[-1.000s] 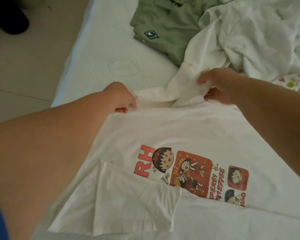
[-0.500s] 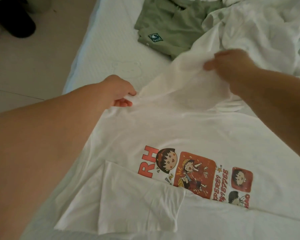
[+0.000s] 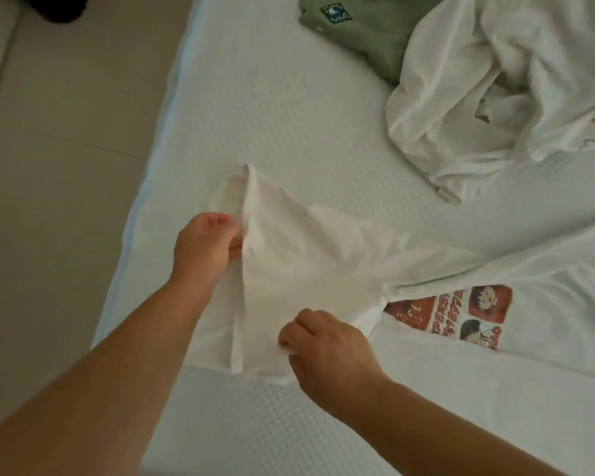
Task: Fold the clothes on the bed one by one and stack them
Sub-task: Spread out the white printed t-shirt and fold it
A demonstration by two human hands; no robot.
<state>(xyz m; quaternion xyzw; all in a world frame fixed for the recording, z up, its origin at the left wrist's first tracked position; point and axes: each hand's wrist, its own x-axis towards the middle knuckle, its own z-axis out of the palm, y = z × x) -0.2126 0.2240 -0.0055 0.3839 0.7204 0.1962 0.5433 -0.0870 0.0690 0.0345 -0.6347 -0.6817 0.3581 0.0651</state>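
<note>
A white T-shirt (image 3: 310,269) with a red cartoon print (image 3: 461,314) lies on the white bed (image 3: 289,97). Its left part is folded over, hiding half of the print. My left hand (image 3: 203,249) pinches the far edge of that folded flap. My right hand (image 3: 327,352) grips the flap's near edge close to me. A crumpled heap of white clothes (image 3: 495,80) lies at the far right. A green garment (image 3: 364,25) with a small dark label sits at the top, partly under the heap.
The bed's left edge (image 3: 152,173) runs diagonally, with beige tiled floor (image 3: 66,132) beyond it. A dark object (image 3: 59,8) rests on the floor at the top left. Bare mattress shows between the shirt and the green garment.
My right hand has carried the shirt's side from the far right over toward me, covering part of the print. The view has shifted left and my left hand has stayed on the fabric.
</note>
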